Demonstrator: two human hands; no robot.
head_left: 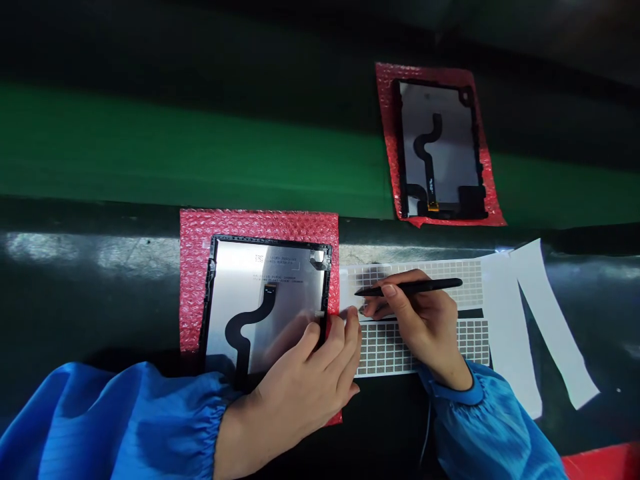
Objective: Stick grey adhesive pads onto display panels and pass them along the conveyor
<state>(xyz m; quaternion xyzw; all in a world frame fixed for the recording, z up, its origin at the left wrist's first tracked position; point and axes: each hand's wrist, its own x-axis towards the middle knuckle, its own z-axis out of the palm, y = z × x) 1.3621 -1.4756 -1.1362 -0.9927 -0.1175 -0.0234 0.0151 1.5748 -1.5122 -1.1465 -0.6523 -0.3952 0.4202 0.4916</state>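
Observation:
A display panel with a silver back, black frame and a curved black flex cable lies on red bubble wrap. My left hand rests over the panel's right edge, fingers bent and close together against the frame; its thumb tip shows near the label sheet below. To the right, my right hand is closed around a black pen-shaped tool, held nearly level with its thin tip pointing left. Under this hand are sheets of small rectangular labels, a pale one and a darker grid.
Farther back at right, another display panel lies on red bubble wrap on a green surface. White paper strips spread right of the label sheets. Something red shows at the lower right corner.

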